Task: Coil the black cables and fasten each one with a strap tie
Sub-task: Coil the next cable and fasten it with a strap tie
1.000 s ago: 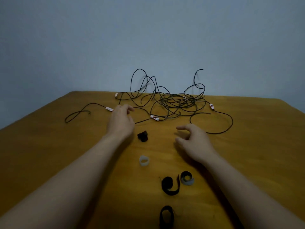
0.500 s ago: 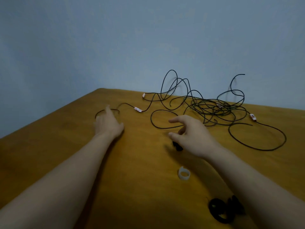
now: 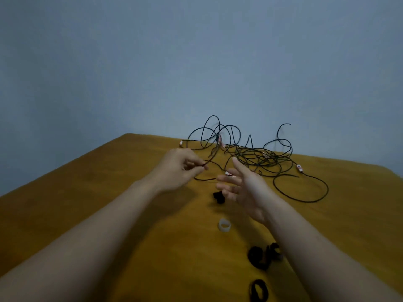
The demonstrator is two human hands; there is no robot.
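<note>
Head view, looking forward and down. Takes in a smooth, matte, mustard-brown table [image 3: 104,214] set against a plain blue-grey wall [image 3: 196,62].

Toward the far edge of the table, shows the black cables [image 3: 259,156]: thin, round cord heaped in one loose tangle. Includes several loops arching up off the wood and one long strand curving out to the right of the tangle. Carries small white tags [image 3: 299,167] with red marks here and there along the cord.

On the camera side of the tangle, finds a clumped black strap tie [image 3: 218,197], small and fuzzy. Nearer the camera again, a white strap tie [image 3: 224,224] rolled into a short, translucent ring. Nearest of all, well apart from the tangle, a curled black strap tie [image 3: 258,257] partly hidden by the right forearm. Below it, a looped black strap tie [image 3: 259,290] at the bottom edge of the view.

Left hand [image 3: 178,168]: at the left rim of the tangle, raised off the table. Pinches a single black strand between thumb and forefinger, other fingers curled in.

Right hand [image 3: 246,188]: just in front of the tangle, spread wide, palm turned leftward, fingers straight and apart, gripping nothing. Reaches close to a tagged strand; cannot tell whether touching.
</note>
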